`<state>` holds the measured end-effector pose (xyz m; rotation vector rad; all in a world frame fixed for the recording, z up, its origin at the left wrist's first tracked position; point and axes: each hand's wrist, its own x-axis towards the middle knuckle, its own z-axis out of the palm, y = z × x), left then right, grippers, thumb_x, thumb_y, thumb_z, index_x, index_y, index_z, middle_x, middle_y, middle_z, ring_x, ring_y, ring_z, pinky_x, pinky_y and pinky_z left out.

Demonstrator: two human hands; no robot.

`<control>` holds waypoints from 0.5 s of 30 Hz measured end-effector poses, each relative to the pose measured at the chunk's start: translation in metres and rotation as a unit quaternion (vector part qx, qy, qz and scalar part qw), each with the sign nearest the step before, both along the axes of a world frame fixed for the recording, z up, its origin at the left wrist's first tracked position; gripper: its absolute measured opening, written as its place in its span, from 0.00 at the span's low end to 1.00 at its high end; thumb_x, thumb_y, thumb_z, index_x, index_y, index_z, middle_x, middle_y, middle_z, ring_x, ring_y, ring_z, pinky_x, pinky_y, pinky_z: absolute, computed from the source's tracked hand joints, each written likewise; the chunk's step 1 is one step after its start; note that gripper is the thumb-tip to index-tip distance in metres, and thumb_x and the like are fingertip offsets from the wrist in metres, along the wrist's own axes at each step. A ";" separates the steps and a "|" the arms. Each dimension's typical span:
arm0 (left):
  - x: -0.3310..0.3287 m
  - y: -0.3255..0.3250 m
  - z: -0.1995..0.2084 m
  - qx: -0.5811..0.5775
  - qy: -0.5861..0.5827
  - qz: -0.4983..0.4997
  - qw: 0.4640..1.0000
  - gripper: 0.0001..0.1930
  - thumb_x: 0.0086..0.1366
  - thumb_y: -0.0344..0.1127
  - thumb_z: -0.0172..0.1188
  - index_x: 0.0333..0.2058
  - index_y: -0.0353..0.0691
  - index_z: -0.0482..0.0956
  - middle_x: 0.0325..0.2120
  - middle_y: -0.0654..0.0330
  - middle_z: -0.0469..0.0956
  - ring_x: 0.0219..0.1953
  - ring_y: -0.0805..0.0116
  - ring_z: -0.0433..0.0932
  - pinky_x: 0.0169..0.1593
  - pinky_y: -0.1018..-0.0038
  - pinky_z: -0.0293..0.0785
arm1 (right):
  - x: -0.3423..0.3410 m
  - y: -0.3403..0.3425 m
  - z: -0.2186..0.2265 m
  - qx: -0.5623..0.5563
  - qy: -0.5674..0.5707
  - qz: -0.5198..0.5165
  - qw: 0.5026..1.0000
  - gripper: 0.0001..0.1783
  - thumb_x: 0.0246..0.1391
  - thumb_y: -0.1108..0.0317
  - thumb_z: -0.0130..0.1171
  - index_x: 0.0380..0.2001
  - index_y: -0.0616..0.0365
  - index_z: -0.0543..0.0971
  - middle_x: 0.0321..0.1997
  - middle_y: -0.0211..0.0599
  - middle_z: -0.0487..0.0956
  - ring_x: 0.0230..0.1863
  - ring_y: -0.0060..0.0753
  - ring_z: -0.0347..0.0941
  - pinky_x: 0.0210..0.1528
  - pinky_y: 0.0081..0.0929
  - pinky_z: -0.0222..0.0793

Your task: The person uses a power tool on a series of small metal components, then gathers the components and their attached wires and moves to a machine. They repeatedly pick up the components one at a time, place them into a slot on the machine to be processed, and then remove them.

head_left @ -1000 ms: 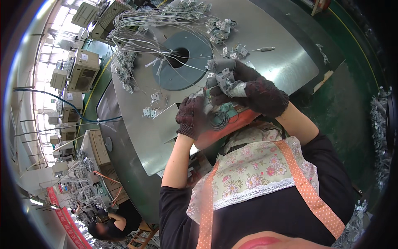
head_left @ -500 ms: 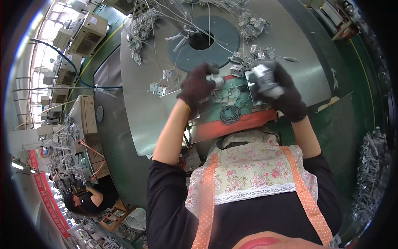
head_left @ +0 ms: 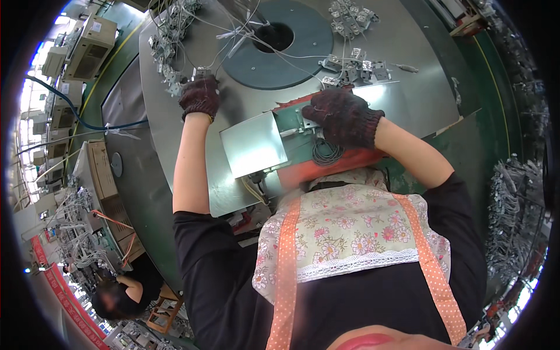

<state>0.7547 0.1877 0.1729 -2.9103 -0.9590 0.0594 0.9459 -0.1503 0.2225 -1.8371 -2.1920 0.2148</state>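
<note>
My left hand (head_left: 200, 97), in a dark maroon knit glove, is at the left of the metal table with its fingers curled round a small metal bracket (head_left: 202, 73). That bracket lies beside a heap of wired metal brackets (head_left: 174, 79). My right hand (head_left: 345, 116), gloved alike, is over a green work plate (head_left: 286, 119) in front of me. Its fingertips close on a small metal part (head_left: 307, 122) there; the palm hides some of it. A coil of grey cable (head_left: 327, 153) lies just below that hand.
Shiny metal plates lie on both sides of the green plate, one at left (head_left: 254, 144) and one at right (head_left: 376, 91). Thin wires run to the round grey disc (head_left: 245, 67). More brackets (head_left: 353, 20) lie at the far right. A co-worker (head_left: 125, 291) sits at the lower left.
My left hand has moved left from the green plate to the brackets. My right hand has come down and left onto the plate; the blurred, shiny metal piece it held no longer shows in it.
</note>
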 end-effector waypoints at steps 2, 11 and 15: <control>-0.004 -0.004 0.003 0.007 0.011 -0.009 1.000 0.14 0.61 0.46 0.62 0.44 0.51 0.85 0.45 0.51 0.84 0.49 0.46 0.82 0.54 0.52 0.77 | -0.002 0.007 0.004 -0.033 -0.006 0.003 0.999 0.22 0.44 0.68 0.66 0.46 0.56 0.78 0.40 0.45 0.79 0.45 0.51 0.78 0.49 0.45 0.75; -0.006 -0.100 0.058 -0.230 -0.082 0.052 0.968 0.19 0.65 0.51 0.62 0.47 0.46 0.85 0.47 0.50 0.83 0.50 0.45 0.81 0.55 0.54 0.75 | -0.002 0.006 0.006 -0.044 -0.047 0.006 0.998 0.19 0.48 0.65 0.62 0.46 0.54 0.80 0.39 0.45 0.79 0.45 0.50 0.77 0.45 0.45 0.75; -0.010 -0.123 0.045 -0.011 -0.309 -0.069 0.948 0.16 0.64 0.43 0.66 0.48 0.41 0.84 0.44 0.48 0.83 0.48 0.45 0.81 0.55 0.56 0.75 | -0.010 0.005 0.005 0.024 -0.078 -0.008 0.997 0.15 0.51 0.66 0.59 0.44 0.52 0.80 0.39 0.46 0.78 0.45 0.50 0.76 0.44 0.46 0.73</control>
